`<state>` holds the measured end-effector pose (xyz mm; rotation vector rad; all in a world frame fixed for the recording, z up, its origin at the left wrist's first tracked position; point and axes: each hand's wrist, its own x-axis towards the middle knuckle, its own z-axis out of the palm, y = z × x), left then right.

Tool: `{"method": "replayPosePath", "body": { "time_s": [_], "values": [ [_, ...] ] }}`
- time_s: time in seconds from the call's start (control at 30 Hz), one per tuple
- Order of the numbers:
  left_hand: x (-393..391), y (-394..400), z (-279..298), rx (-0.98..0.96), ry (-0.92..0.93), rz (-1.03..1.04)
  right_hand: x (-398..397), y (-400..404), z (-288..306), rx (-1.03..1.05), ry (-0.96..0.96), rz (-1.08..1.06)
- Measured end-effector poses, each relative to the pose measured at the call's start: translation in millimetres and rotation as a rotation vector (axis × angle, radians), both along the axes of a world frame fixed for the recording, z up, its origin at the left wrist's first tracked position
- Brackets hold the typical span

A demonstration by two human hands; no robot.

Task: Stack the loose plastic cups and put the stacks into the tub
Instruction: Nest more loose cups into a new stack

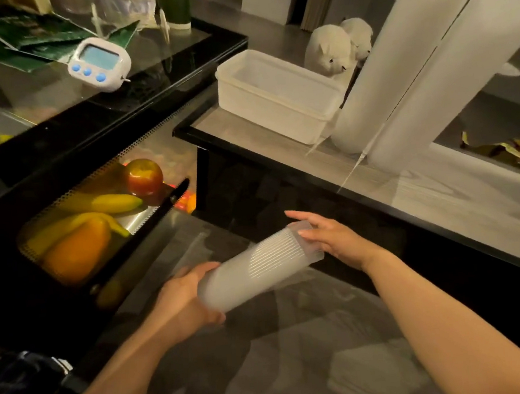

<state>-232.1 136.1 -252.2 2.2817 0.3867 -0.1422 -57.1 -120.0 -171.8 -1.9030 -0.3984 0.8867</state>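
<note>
Head cam is showing both hands holding a stack of plastic cups (259, 265) sideways, low in the frame at approx 6 o'clock, over a dark glass-topped surface. The left hand (180, 303) is gripping the stack's lower-left end w/ fingers curled round it; the stack's near end is blurring a bit, so the exact finger wrap on the underside is hard to tell. The right hand (332, 237) is sitting at the stack's upper-right end, fingers mostly straight, fingertips touching the ribbed end cup and the palm facing it, more pressing than wrapping. The stack is slanting from approx 7 o'clock up toward 1 o'clock.

The tub (277, 96), white, rectangular, no lid, is sitting on a higher glass shelf (443, 198) at approx 12 o'clock, well apart from the stack and hands. No cups are showing inside it from this angle. Two tall white columns (423, 63) are rising just beside the tub at approx 2 o'clock, & two white plush animals (332, 50) are standing behind the tub's far right corner.

At approx 10 o'clock a white digital timer (100, 64) w/ blue buttons is resting on a black glass counter. At approx 9 o'clock a perforated tray (70, 189) is holding bananas (103, 204), an orange pepper-like item (76, 252) & a red apple (144, 176), well apart from the stack.
</note>
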Motion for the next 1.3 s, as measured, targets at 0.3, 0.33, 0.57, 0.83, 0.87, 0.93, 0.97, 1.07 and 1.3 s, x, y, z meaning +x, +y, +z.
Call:
{"method": "replayPosePath", "body": {
  "time_s": [0.3, 0.33, 0.57, 0.83, 0.87, 0.93, 0.97, 1.07, 1.3],
  "values": [
    [-2, -5, -10, 0.036, 0.024, 0.033, -27, 34, -37, -0.037, -0.049, -0.033],
    [-3, -3, -13, 0.016, 0.036, 0.047, -26, 37, -41, -0.004, -0.025, -0.082],
    [-10, 15, -21, -0.003, 0.069, 0.131, 16, 42, -79, -0.751, -0.268, -0.391],
    [-10, 30, -24, 0.063, 0.068, 0.145, 45, 66, -100, -0.783, -0.316, 0.071],
    [-9, 31, -24, 0.074, 0.071, 0.148, 45, 68, -100, -0.806, -0.308, 0.094],
    [-8, 34, -24, 0.087, 0.086, 0.155, 43, 72, -97, -0.824, -0.297, 0.110],
    [-8, 35, -24, 0.085, 0.094, 0.162, 41, 73, -94, -0.830, -0.291, 0.113],
    [-6, 39, -25, 0.070, 0.108, 0.175, 35, 69, -85, -0.845, -0.275, 0.073],
    [5, 49, -30, 0.061, 0.164, 0.166, 24, 53, -62, -0.571, -0.234, -0.360]
  ]
}}
